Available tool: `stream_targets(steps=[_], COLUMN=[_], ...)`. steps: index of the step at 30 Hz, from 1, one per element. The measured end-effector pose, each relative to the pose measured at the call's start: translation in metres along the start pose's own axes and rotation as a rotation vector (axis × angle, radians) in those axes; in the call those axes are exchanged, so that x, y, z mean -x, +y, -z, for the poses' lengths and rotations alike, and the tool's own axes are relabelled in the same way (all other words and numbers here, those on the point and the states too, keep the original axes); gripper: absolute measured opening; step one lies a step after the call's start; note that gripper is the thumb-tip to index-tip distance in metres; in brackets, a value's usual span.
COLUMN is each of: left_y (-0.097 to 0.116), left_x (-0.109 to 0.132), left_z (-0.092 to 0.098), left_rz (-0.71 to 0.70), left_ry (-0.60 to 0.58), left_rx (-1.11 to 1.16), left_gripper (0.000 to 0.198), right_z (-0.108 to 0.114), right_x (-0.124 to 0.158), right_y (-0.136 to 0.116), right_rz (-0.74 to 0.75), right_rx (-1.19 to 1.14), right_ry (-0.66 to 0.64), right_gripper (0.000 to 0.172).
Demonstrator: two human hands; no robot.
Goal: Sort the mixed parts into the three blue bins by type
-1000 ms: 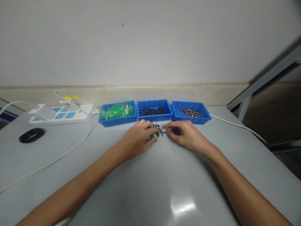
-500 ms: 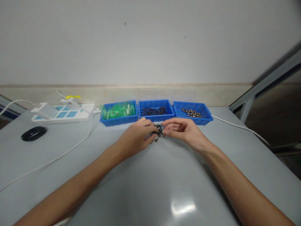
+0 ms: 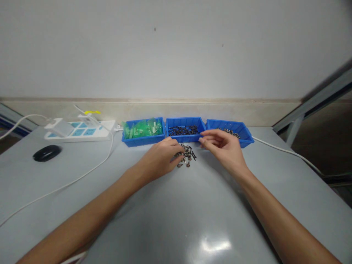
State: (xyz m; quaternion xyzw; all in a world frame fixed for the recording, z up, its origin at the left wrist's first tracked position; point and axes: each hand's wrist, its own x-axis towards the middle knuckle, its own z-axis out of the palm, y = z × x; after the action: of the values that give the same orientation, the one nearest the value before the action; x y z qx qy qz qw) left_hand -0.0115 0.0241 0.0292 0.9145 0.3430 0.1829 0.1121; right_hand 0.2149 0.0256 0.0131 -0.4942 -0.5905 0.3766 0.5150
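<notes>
A small pile of mixed dark and silvery screws [image 3: 188,151] lies on the grey table. My left hand [image 3: 162,156] is at the pile's left side, thumb and fingers curled round some of the screws, which the fingers partly hide. To the right of the pile, my right hand [image 3: 224,146] hovers before the gap between the middle and right bins. Its thumb and fingertips are drawn together; whatever they hold is too small to make out. Dark screws fill the floor of the middle blue bin [image 3: 184,139]. Behind my right hand, the right blue bin [image 3: 247,140] holds shiny metal pieces, partly hidden.
A left blue bin [image 3: 144,140] contains green plastic bags. Further left are a white power strip [image 3: 110,126] with plugs and a black computer mouse [image 3: 47,153]. A white cable [image 3: 82,177] runs across the table's left side. The wall [image 3: 176,62] rises behind the bins.
My right hand has moved away from the pile, rightward toward the bins. More of the screws now show. My left hand stays at the pile, and the view has shifted slightly.
</notes>
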Motion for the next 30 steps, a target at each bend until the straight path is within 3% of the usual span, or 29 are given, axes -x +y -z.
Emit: stream_targets(steps=[3,6,13,16,20,25,30], left_y=[0.001,0.002,0.003,0.002,0.002,0.016,0.023], left_x=[0.000,0.000,0.001,0.001,-0.001,-0.005,-0.006], left_z=[0.001,0.001,0.001,0.000,-0.003,0.000,0.001], left_rz=[0.009,0.008,0.006,0.001,0.009,0.052,0.133], left_ry=[-0.007,-0.005,-0.012,-0.008,0.072,0.149,0.199], left_rx=[-0.015,-0.019,-0.026,-0.020,0.103,0.435,0.740], left_gripper=[0.013,0.013,0.012,0.012,0.016,0.019,0.008], right_z=[0.009,0.012,0.011,0.013,0.016,0.018,0.016], right_x=[0.005,0.008,0.010,0.008,0.005,0.007,0.011], right_y=[0.008,0.012,0.009,0.010,0.006,-0.005,-0.008], right_rz=[0.021,0.039,0.095,0.043,-0.154,-0.278,-0.312], right_rx=[0.292,0.417,0.492,0.404,0.085,-0.278,-0.383], right_ry=[-0.197,-0.320,-0.341,-0.337,-0.336,-0.416,-0.462], right_gripper=[0.019,0.021,0.019,0.019,0.013,0.021,0.028])
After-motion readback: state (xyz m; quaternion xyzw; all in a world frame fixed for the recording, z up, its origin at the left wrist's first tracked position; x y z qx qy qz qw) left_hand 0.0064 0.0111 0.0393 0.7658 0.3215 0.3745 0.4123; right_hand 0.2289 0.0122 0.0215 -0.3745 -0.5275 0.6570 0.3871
